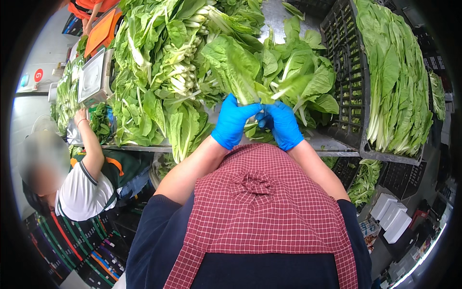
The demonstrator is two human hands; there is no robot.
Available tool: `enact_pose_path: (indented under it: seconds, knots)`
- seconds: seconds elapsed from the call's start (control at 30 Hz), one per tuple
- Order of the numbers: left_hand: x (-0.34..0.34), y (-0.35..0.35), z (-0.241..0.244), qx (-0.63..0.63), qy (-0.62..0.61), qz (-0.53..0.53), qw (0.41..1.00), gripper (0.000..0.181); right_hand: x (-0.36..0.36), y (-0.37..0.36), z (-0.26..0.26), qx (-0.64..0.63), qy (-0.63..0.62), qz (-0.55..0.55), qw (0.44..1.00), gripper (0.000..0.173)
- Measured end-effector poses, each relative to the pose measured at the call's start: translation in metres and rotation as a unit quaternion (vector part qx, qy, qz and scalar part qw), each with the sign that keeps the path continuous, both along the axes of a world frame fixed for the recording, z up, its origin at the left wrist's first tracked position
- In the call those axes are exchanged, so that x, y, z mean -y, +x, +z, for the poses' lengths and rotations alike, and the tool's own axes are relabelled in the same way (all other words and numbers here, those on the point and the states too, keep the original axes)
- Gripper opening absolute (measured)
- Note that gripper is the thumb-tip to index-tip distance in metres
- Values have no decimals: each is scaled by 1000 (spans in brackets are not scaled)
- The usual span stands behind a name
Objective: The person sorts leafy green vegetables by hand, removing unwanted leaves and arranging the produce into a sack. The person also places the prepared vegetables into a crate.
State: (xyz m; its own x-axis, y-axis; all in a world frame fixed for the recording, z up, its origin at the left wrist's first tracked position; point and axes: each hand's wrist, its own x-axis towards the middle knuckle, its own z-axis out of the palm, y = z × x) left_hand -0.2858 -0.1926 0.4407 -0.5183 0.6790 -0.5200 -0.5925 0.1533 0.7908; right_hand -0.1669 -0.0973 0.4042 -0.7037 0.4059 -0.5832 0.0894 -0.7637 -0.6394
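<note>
My left hand [231, 123], in a blue glove, grips a head of leafy greens [234, 67] near its stem end, leaves pointing away from me. My right hand [283, 124], gloved alike, meets it there with curled fingers closed at the stem base; a small pale leaf [265, 95] shows at its fingertips. Just above the right hand a blurred leaf [294, 86] is in motion. Loose greens [317, 76] lie beyond the right hand. To the left, a large heap of greens [151, 72] has many white stem ends turned inward.
A black plastic crate [346, 79] stands at right, with neatly layered greens [393, 79] beside its slatted wall. The metal table's edge [335, 149] runs before me. At left are a scale [94, 76], an orange-topped device [103, 32] and a co-worker [86, 188], whose hand is near bagged greens.
</note>
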Motion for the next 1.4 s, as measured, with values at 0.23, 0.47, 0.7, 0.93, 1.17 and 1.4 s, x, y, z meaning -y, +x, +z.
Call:
enact_pose_path:
  seconds: [0.23,0.47,0.7,0.93,1.17,1.4]
  knots:
    - [8,-17,8,23,25,57,998,29,-18,7,7,53,-9,5,999,42]
    - [28,-14,3,28,-22,-25,999,37,-4,-13,21,-6,116,17,993,26]
    - [55,-37,9,-29,-17,-11,999,24,-18,-34,29,-43,177,107,977,23]
    - [90,-65,21,-22,34,91,995,27,7,-36,-21,154,497,279,807,27]
    - [94,-57,11,-8,40,118,992,27,14,-67,-27,223,555,237,765,40]
    - [97,-56,-7,128,-13,69,989,26,1,-45,-32,229,572,422,665,44]
